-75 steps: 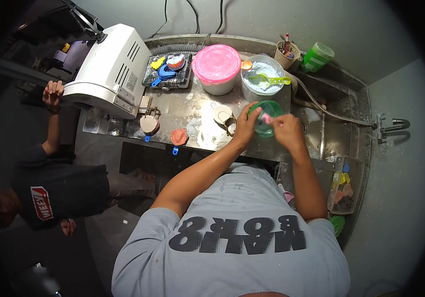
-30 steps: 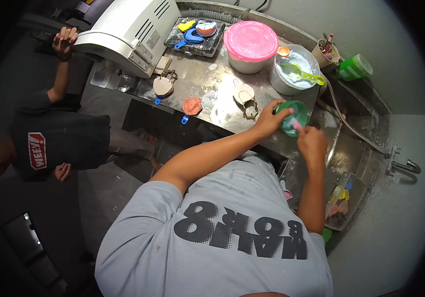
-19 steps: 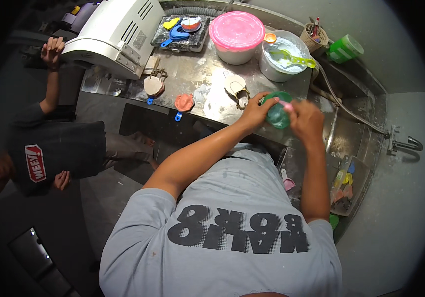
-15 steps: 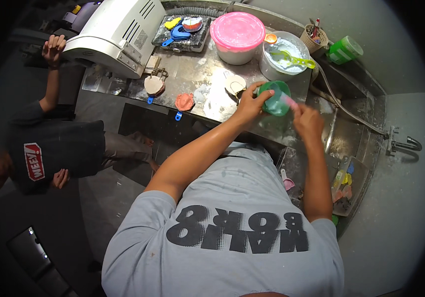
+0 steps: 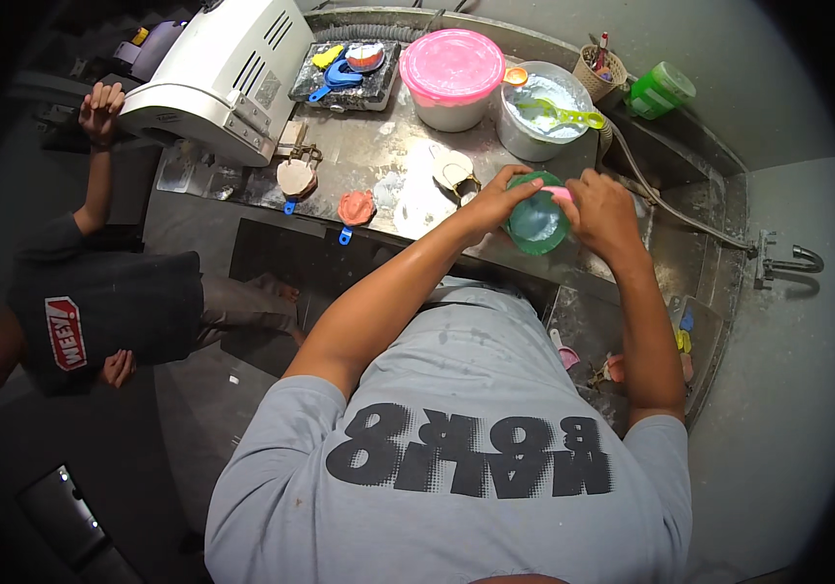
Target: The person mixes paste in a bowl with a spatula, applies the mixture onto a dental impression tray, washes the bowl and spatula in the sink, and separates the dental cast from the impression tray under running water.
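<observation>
Steel bench (image 5: 364, 146); by its front edge, green bowl (image 5: 537, 232): 3 o'clock from the left hand (image 5: 497, 204), the nearer, fingers clasping its rim; 9 o'clock from the right hand (image 5: 604, 214), fingers pinching a pink handle (image 5: 559, 194), long axis toward 10 o'clock, far end unclear. Count: two tubs, pink-lidded tub (image 5: 452, 70) at 11, powder tub (image 5: 531, 146) at 12; one bowl; one handle.

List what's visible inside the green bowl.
Pale material lies inside the green bowl. The pink tool in the right hand reaches over the bowl. The bottom beneath the material is covered.
</observation>
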Tool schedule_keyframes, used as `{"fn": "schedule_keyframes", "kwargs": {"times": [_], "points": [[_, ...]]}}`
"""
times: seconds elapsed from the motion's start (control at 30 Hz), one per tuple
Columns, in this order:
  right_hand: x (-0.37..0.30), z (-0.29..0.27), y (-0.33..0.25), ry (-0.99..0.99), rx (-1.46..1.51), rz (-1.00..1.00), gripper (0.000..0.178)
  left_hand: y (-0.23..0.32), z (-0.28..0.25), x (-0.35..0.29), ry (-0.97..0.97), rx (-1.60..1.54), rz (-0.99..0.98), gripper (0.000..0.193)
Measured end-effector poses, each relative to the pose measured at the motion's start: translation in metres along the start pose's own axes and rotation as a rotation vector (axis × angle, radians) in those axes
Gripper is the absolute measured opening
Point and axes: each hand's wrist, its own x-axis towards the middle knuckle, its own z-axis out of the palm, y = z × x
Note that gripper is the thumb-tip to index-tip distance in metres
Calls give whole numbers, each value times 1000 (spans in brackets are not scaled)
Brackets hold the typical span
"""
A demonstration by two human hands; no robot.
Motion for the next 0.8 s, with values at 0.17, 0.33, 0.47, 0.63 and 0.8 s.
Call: {"fn": "schedule_keyframes", "kwargs": {"times": [0.17,0.33,0.47,0.63,0.8], "points": [[-4,18,-4,77,-116,403,34,-2,-3,2,36,-176,348,58],[-11,42,-26,-252,253,548,40,-31,-1,16,183,17,582,62],[-9,30,-27,-125,58,602,46,-27,8,9,112,-340,396,62],[-10,21,-45,-213,58,407,45,-42,13,5,87,-338,335,59],[-23,31,-45,-227,69,327,43,-45,13,2,190,-223,330,61]]}}
